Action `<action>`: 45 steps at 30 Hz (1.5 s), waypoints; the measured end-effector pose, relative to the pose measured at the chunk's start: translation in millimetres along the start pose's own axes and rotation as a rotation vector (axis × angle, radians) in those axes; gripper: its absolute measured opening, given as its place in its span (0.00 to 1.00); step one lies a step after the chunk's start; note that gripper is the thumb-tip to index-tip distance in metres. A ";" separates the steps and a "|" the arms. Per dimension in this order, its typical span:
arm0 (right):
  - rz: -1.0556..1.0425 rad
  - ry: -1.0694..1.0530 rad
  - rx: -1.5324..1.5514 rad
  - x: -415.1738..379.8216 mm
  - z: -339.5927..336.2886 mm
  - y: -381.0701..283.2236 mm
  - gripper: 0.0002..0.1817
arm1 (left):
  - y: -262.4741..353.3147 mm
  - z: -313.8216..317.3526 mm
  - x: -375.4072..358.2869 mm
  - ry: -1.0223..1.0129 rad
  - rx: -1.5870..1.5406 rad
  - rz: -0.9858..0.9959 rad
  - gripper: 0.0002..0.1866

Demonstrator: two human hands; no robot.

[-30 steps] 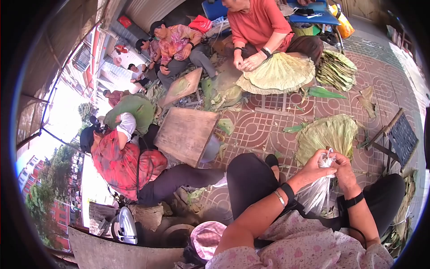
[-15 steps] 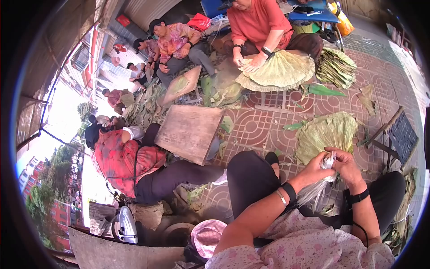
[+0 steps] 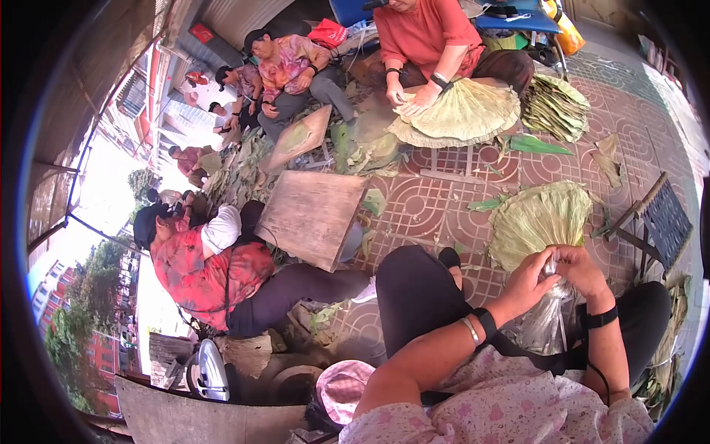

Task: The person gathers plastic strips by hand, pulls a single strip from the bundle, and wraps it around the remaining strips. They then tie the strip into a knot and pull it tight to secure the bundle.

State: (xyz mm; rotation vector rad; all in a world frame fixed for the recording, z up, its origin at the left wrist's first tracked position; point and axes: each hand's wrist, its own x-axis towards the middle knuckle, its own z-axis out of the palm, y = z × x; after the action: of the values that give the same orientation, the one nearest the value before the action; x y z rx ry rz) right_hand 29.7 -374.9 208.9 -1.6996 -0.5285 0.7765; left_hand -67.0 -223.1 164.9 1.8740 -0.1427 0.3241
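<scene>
My left hand (image 3: pixel 526 287) is closed, thumb and fingers pressing on a bunch of clear, shiny plastic (image 3: pixel 546 320). Its loose lower part hangs in thin folds toward my lap. My right hand (image 3: pixel 580 268) meets the left at the top of this bunch, fingers bent and pinched around it. Just beyond both hands spreads a fan-shaped stack of pale green dried leaves (image 3: pixel 541 218), its narrow end hidden behind my fingers.
A low folding stool (image 3: pixel 662 222) stands to the right. Ahead, a person works over another leaf stack (image 3: pixel 462 115), near a darker leaf pile (image 3: pixel 556 109). A wooden board (image 3: pixel 310 218) and a seated person in red (image 3: pixel 211 263) are at left. Leaf scraps litter the tiles.
Both my hands have shifted slightly right, still together on the plastic, which now hangs fuller below them. The person in red at left has raised an arm and turned their head.
</scene>
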 end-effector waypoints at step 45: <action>-0.472 0.319 -0.352 11.1 34.5 41.6 0.14 | -14.3 -29.5 21.8 0.239 -0.641 -0.699 0.08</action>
State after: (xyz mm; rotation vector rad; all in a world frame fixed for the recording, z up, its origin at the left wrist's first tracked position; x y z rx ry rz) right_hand 10.1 -354.9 161.4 -1.8688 -0.8352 0.0699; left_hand -46.9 -189.3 166.9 1.1408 0.5099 0.0027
